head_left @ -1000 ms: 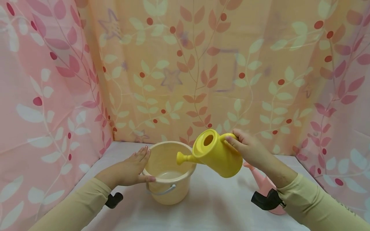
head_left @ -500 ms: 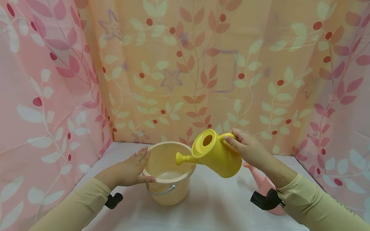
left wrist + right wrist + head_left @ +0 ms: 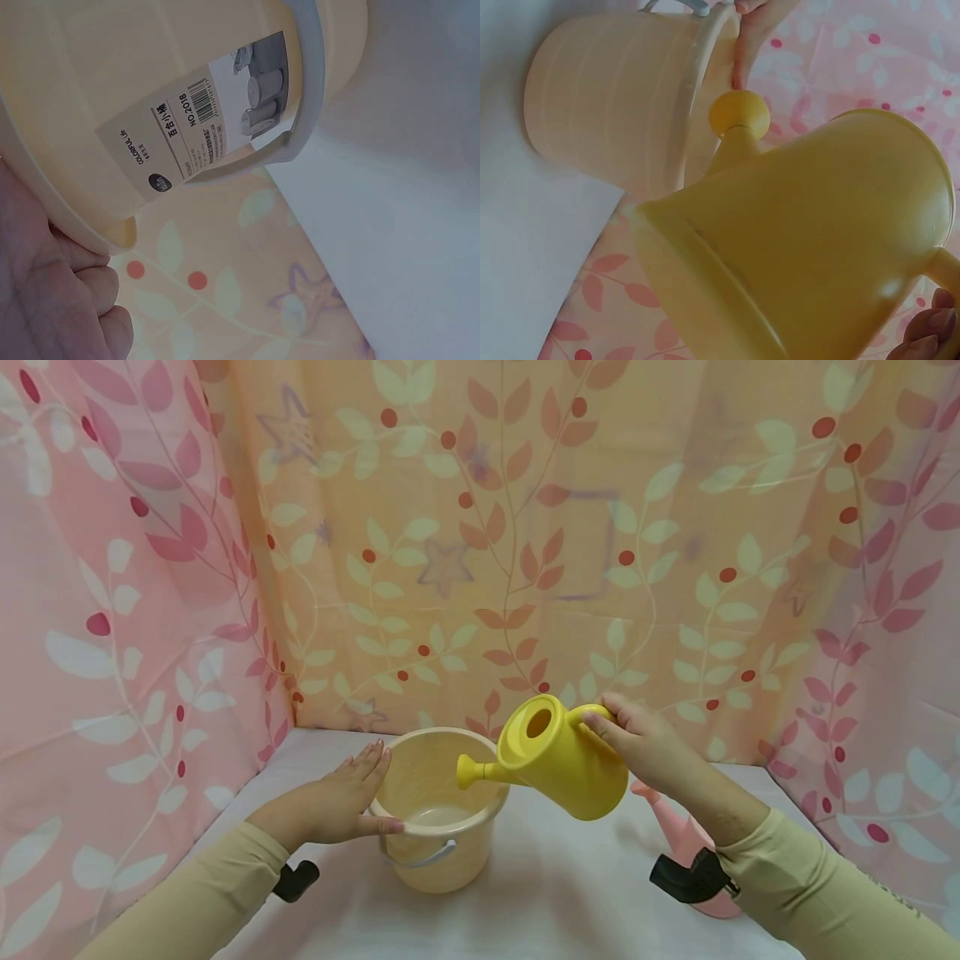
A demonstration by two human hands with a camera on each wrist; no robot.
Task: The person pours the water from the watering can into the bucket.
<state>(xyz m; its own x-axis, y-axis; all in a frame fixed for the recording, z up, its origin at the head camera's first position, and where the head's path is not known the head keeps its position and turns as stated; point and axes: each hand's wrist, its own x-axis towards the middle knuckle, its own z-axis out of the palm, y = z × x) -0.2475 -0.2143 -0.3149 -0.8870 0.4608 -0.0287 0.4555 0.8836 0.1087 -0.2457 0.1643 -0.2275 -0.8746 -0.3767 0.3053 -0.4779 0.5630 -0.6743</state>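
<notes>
My right hand [image 3: 637,735] grips the handle of a yellow watering can [image 3: 573,768], held up off the table and tilted to the left. Its round spout head [image 3: 468,772] sits over the mouth of a cream bucket [image 3: 442,864]. On the bucket's left rim rests my left hand [image 3: 330,797], fingers straight and thumb along the front edge. The left wrist view shows a printed label [image 3: 202,112] on the bucket's side and its grey handle [image 3: 307,82] hanging down. In the right wrist view the spout head [image 3: 739,114] overlaps the bucket's opening.
A pink watering can [image 3: 686,843] stands on the white table [image 3: 570,910] at the right, partly hidden behind my right forearm. Leaf-patterned curtains [image 3: 510,543] enclose the back and both sides. Black wrist mounts [image 3: 296,881] stick out below both sleeves.
Almost nothing differs. The yellow watering can shifts very slightly to the left and stays tilted over the bucket; the left hand keeps its place on the rim.
</notes>
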